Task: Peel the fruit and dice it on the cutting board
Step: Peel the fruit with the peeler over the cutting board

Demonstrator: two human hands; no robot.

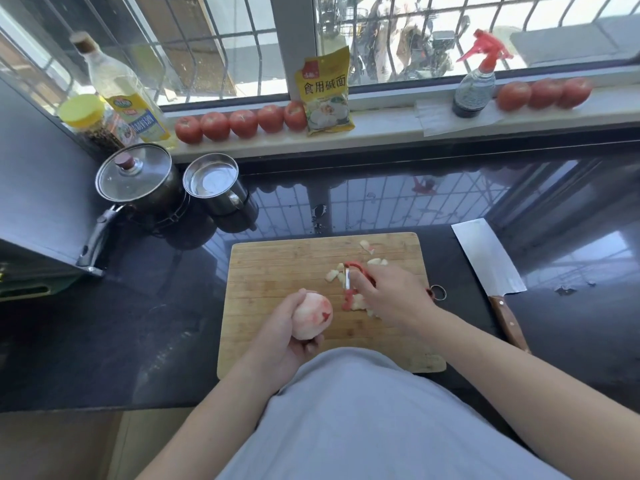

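Holding: left hand [287, 336] has its fingers curled round the fruit [311, 317], a pale, mostly peeled one with a few red skin patches, lifted just above the near left part of the cutting board [277, 271].
Peeler: right hand [391, 296] grips a red-handled peeler [349, 275], blade pointing down over the board, apart from the fruit.
Peelings: red and pale scraps [353, 301] lie on the board under and beside the right hand, with more bits [367, 245] near the far edge.
Cleaver: cleaver [491, 261] lies flat on the dark table [156, 323] right of the board, wooden handle toward the person.
Pot: small dark pot [138, 181] with a glass lid on; contents cannot be made out.
Cup: metal cup [214, 181] just beside the pot, open top; whether it holds liquid is unclear.
Jar: yellow-capped jar [90, 123] filled with dark grains.
Bottle: oil bottle [121, 88] with yellowish liquid in its lower part.
Spray bottle: red-triggered spray bottle [476, 84] holding dark liquid.
Windowsill: yellow packet [325, 91] standing among two rows of tomatoes [242, 123].
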